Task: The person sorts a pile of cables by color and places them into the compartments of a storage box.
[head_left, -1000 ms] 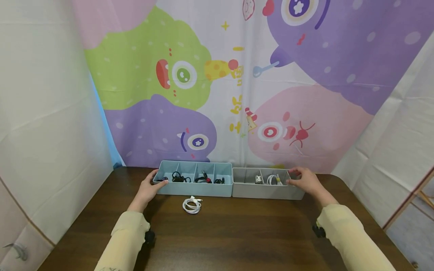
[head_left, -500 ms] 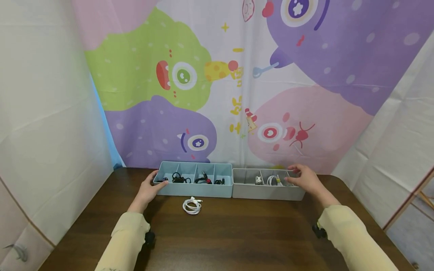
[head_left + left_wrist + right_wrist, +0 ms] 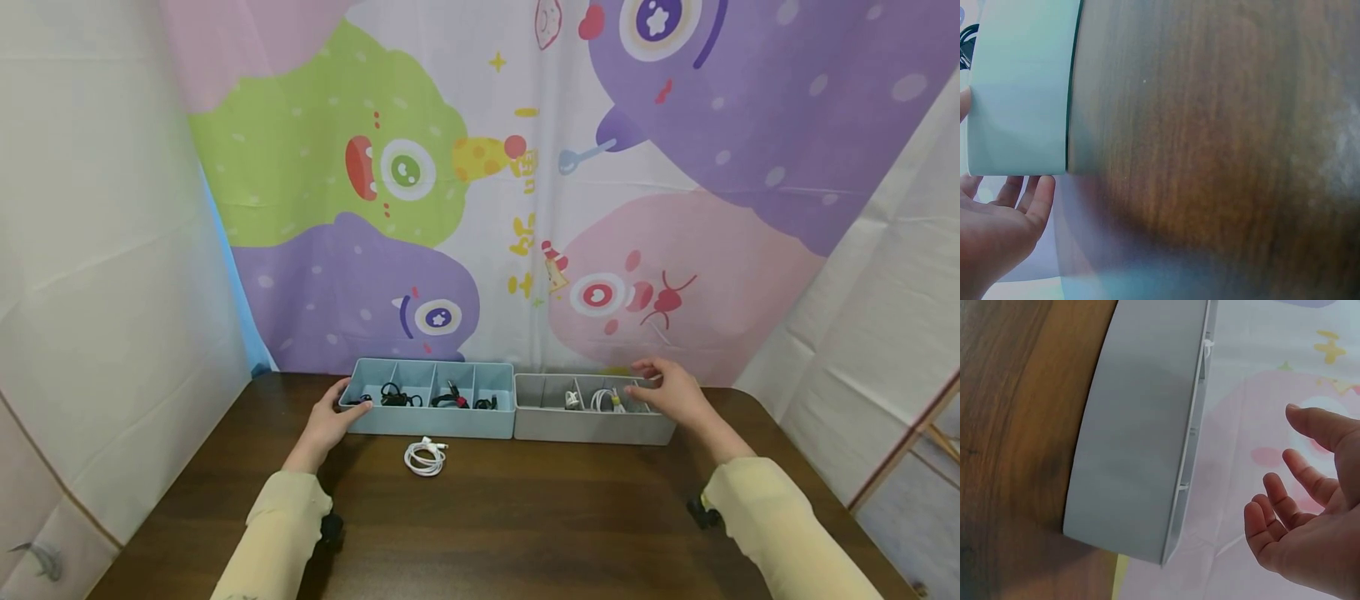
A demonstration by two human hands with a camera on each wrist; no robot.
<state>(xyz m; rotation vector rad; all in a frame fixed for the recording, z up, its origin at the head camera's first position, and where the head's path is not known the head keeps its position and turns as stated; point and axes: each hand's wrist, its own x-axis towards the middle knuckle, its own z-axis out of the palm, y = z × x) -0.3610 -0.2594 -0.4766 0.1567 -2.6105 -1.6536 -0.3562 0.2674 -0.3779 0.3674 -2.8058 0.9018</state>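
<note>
My left hand (image 3: 328, 418) grips the left end of the blue divided box (image 3: 435, 423), its thumb on the front rim. In the left wrist view the fingers of the left hand (image 3: 1007, 219) lie along the box's end wall. Black cables (image 3: 396, 394) sit in its compartments. Beside it, end to end, stands a grey divided box (image 3: 592, 425) with a white plug (image 3: 572, 399) and a coiled white cable (image 3: 602, 399) inside. My right hand (image 3: 670, 396) hovers over its right end, fingers apart. In the right wrist view the right hand (image 3: 1310, 519) is clear of the box and holds nothing.
A coiled white cable (image 3: 425, 457) lies on the brown table (image 3: 525, 517) before the blue box. Behind both boxes hangs a printed cloth (image 3: 510, 208), close to the table's back edge. Pale cloth walls (image 3: 112, 250) rise at the sides.
My right hand has let go of the grey box's right end and risen slightly above it, moving a little to the left. The left hand and both boxes stay in place.
</note>
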